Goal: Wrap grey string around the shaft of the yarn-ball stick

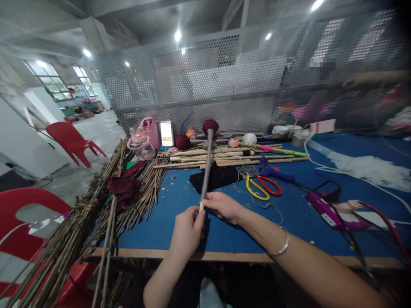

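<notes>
A long stick (208, 164) wrapped in grey yarn points away from me over the blue table, with a dark red ball (210, 126) at its far end. My left hand (188, 226) is closed around the near end, where a short bit of pale wood shows below the wrapping. Just above it, my right hand (223, 207) pinches the stick at the lower edge of the grey part. Under the stick lies a black cloth (221, 177). To the right are scissors (258, 187) with one yellow and one red handle, beside loose grey yarn (269, 206).
Bundles of thin sticks (141, 192) cover the left side, with a dark red cloth (126, 188) on them. A blue glue gun (272, 171) and a purple power strip (334, 211) with cables lie right. Pale sticks (192, 158) line the back before a perforated metal screen (199, 85).
</notes>
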A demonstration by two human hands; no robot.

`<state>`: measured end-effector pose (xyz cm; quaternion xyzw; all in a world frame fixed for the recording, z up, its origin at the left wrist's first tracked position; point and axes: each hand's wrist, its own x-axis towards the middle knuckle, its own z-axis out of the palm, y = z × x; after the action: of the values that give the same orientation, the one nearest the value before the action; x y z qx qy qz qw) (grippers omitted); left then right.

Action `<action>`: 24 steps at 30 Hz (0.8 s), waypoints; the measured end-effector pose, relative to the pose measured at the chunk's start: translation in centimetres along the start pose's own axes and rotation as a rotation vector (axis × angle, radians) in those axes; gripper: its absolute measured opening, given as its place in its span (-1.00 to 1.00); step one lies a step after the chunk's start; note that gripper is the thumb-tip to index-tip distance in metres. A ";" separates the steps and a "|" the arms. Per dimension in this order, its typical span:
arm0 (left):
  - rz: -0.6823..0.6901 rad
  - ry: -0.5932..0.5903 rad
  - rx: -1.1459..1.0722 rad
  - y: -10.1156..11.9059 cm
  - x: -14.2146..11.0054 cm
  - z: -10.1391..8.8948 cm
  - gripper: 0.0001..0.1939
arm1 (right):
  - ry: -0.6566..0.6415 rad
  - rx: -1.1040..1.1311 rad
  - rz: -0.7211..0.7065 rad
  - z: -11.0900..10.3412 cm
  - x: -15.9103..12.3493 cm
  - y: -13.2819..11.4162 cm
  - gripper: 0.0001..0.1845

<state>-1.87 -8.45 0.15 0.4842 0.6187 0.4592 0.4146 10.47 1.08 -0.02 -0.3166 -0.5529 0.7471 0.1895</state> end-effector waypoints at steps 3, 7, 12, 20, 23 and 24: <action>-0.131 -0.116 -0.352 0.4 -0.1 0.6 -0.61 | -0.125 0.149 0.021 -0.1 -0.2 -0.4 -0.71; -0.253 -0.192 -0.516 0.4 -0.2 0.8 -0.60 | -0.106 0.143 0.014 0.1 -0.1 -0.1 -0.71; -0.095 -0.074 -0.282 0.0 -0.1 0.1 -0.61 | -0.023 0.041 -0.025 0.3 0.4 0.5 -0.72; -0.341 -0.307 -0.699 1.1 -0.4 -0.1 -0.62 | -0.144 0.233 0.038 -0.2 -0.1 -0.3 -0.70; -0.302 -0.259 -0.514 0.9 -0.2 -0.3 -0.60 | -0.085 0.184 0.014 -0.1 0.2 0.3 -0.73; -0.260 -0.217 -0.425 0.8 -0.1 -0.3 -0.61 | -0.062 0.161 0.004 -0.1 0.3 0.4 -0.73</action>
<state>-1.98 -8.54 1.03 0.3493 0.5173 0.4673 0.6262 10.37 1.23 -0.51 -0.2782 -0.4960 0.7990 0.1955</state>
